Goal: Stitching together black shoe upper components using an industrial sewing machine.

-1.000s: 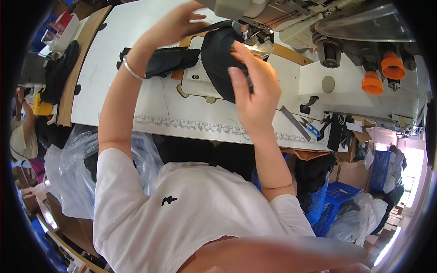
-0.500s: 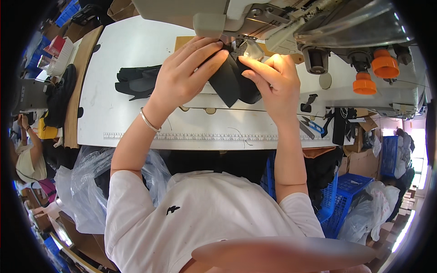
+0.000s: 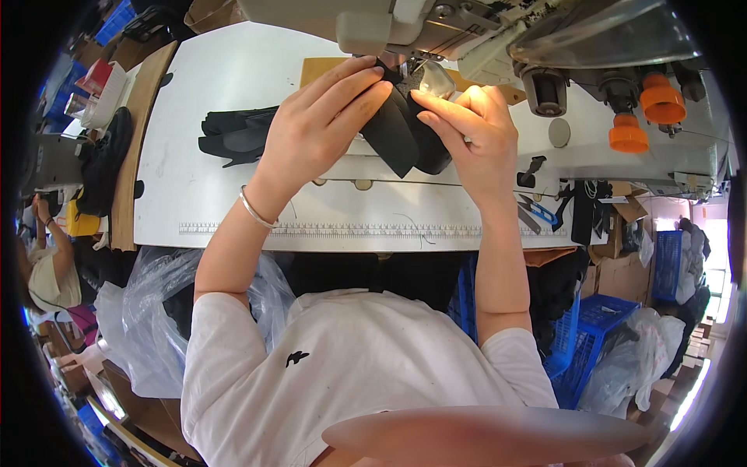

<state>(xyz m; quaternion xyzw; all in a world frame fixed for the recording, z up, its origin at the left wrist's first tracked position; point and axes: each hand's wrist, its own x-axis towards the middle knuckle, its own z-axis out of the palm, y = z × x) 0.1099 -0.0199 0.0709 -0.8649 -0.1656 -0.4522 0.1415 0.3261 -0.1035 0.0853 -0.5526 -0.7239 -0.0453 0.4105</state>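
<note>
A folded black fabric piece point(image 3: 393, 134) lies under the head of a sewing machine point(image 3: 424, 35), in its lamp light. My left hand point(image 3: 323, 109) holds the fabric's left side, fingers together near the needle area. On the right, my right hand point(image 3: 475, 128) pinches the fabric's edge between thumb and forefinger. The needle and the stitching spot are mostly hidden by my fingers and the machine head. Left of my left wrist, a stack of black fabric pieces point(image 3: 237, 136) rests on the white table point(image 3: 187, 179).
A ruler strip point(image 3: 342, 229) runs along the table's front edge. Blue-handled thread snips point(image 3: 537, 208) lie at the right. Orange knobs point(image 3: 629, 134) hang from the machine. Clear plastic bags point(image 3: 140, 327) and a blue crate point(image 3: 595, 331) flank me. Another person point(image 3: 54, 261) is at far left.
Both hands keep their hold on the black fabric, with little change in their grip. The whole view has shifted slightly.
</note>
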